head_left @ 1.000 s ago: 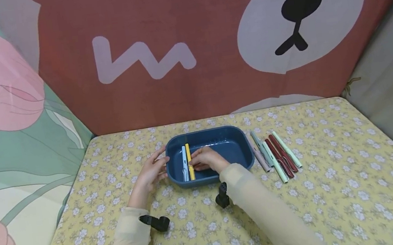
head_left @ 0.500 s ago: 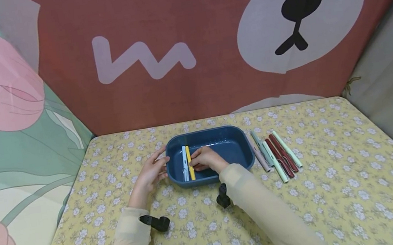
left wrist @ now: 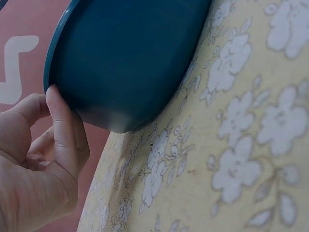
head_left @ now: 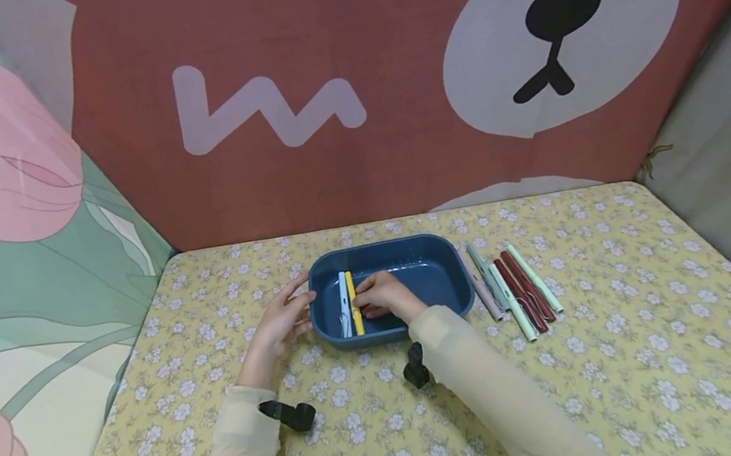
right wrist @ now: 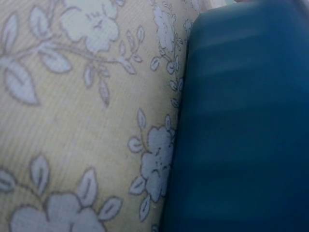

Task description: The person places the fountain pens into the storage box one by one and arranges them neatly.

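Note:
A dark blue box (head_left: 430,327) without a lid holds a light blue pen (head_left: 343,300) and a yellow pen (head_left: 351,291), lying side by side near its left end. My right hand (head_left: 388,294) reaches into the box and pinches the yellow pen; its fingertips are partly hidden. At the left end, my left hand (head_left: 279,322) grips the rim, with the thumb on top and the other fingers low on the outside. The left wrist view shows that hand (left wrist: 43,159) at the corner of the box (left wrist: 130,53). Only the outer wall of the box (right wrist: 241,121) fills the right wrist view.
Right of the box lie several pens: a greyish pink pen (head_left: 485,295), a grey-green pen (head_left: 484,268), two dark red pens (head_left: 520,286) and two pale green pens (head_left: 516,304). The table has a yellow flowered cloth (head_left: 367,451). A printed red backdrop (head_left: 399,169) stands behind.
The far end of the yellow pen has shifted slightly toward me, now nearly level with the light blue pen. Both hands stay almost still.

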Tool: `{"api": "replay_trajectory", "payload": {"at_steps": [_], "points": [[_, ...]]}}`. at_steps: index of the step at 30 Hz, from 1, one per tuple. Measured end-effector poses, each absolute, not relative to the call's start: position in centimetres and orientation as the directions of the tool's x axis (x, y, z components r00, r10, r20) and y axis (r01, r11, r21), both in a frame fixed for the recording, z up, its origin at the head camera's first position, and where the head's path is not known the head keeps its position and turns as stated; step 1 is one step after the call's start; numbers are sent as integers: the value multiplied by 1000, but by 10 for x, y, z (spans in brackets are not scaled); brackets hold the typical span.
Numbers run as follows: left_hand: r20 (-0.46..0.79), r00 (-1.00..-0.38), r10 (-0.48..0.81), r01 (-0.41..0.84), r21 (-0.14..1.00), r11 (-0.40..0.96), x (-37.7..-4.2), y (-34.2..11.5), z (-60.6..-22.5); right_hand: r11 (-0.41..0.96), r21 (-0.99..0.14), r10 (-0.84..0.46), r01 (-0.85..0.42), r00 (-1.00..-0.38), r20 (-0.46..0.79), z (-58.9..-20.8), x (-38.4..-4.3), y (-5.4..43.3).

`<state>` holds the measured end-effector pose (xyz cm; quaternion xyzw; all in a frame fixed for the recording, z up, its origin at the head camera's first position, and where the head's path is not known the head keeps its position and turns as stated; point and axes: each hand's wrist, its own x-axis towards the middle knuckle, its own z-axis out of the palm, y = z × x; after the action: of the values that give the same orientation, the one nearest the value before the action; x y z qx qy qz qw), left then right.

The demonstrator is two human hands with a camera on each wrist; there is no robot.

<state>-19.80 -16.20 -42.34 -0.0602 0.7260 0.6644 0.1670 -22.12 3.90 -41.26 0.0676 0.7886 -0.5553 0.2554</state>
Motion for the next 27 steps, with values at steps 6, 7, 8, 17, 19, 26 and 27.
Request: {"api": "replay_trajectory", "payload": {"at_steps": [6, 7, 8, 17, 19, 26, 27], "points": [[-318, -937, 142, -305, 947, 105, -198, -162, -423, 368, -853, -158, 370, -879, -450, -415, -222, 40], [-319, -937, 143, -306, 946, 104, -198, -162, -423, 363, -855, -153, 370, -882, -446, -415, -222, 40], [-320, -936, 144, -308, 946, 104, -198, -162, -423, 360, -857, -150, 367, -884, -442, -415, -222, 40], [-324, -936, 141, -315, 946, 81, -198, -162, -424, 309, -890, -129, 335, -913, -388, -415, -223, 40], [-330, -934, 134, -322, 943, 77, -198, -162, -424, 292, -896, -131, 335, -914, -384, -415, -223, 39], [-327, -933, 147, -319, 945, 78, -198, -163, -424, 247, -911, -129, 329, -921, -368, -414, -225, 39], [-327, -934, 146, -319, 945, 78, -198, -163, -425, 244, -913, -127, 326, -923, -364, -414, -225, 39]]}}
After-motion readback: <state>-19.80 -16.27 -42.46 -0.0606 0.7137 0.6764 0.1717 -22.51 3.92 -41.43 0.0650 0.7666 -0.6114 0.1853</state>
